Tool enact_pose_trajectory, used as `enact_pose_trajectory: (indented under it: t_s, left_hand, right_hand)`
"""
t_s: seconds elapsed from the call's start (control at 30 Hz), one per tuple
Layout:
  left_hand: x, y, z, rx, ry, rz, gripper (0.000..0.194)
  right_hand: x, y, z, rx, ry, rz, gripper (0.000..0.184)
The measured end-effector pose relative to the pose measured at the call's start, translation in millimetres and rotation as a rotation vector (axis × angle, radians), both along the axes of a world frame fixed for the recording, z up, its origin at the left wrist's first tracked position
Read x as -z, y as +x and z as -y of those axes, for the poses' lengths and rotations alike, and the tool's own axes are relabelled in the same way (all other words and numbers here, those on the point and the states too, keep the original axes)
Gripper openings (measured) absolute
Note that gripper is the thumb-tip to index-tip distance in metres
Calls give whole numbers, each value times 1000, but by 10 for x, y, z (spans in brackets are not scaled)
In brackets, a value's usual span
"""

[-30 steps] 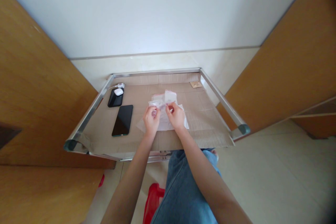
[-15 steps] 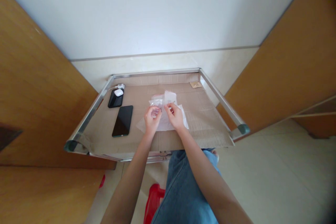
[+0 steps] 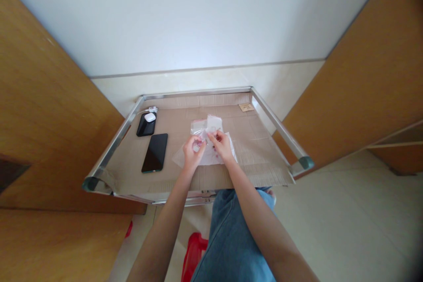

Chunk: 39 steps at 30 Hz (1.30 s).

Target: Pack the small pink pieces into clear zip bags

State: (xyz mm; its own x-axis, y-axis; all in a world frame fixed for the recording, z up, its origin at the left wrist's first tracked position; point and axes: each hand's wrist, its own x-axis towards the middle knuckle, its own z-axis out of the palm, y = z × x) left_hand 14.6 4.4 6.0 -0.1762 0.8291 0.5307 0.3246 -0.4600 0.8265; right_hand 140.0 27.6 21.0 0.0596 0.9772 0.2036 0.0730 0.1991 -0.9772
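Observation:
My left hand and my right hand are raised together over the middle of a cardboard-lined table, fingers pinched on a small clear zip bag held between them. Its contents are too small to make out. More clear bags with red zip strips lie just behind the hands, and a larger clear plastic sheet lies flat beneath them.
A black phone lies left of my hands; behind it sits a second dark phone with a white earbud case on top. A metal rail frames the table. Wooden panels stand on both sides. A red stool is below.
My two hands have drawn closer together over the small bag, and the fingers have shifted on it. The phones and other bags have not moved.

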Motion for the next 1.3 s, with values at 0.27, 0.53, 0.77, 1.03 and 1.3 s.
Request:
enact_pose_trajectory:
  t_s: [0.27, 0.53, 0.77, 1.03, 1.3]
  left_hand:
    - [-5, 9, 0, -34, -17, 40, 12]
    - [1, 8, 13, -37, -33, 43, 17]
    - [-5, 11, 24, -9, -35, -13, 22]
    - [-47, 14, 72, 15, -15, -66, 43]
    - [23, 32, 27, -15, -18, 4, 49]
  right_hand:
    - [-3, -1, 9, -24, -68, -125, 43]
    - [-14, 1, 7, -60, -90, -129, 41]
    - [45, -6, -19, -75, -117, -160, 46]
    - [32, -23, 0, -82, -256, -284, 43]
    - [29, 19, -30, -76, -305, -459, 45]
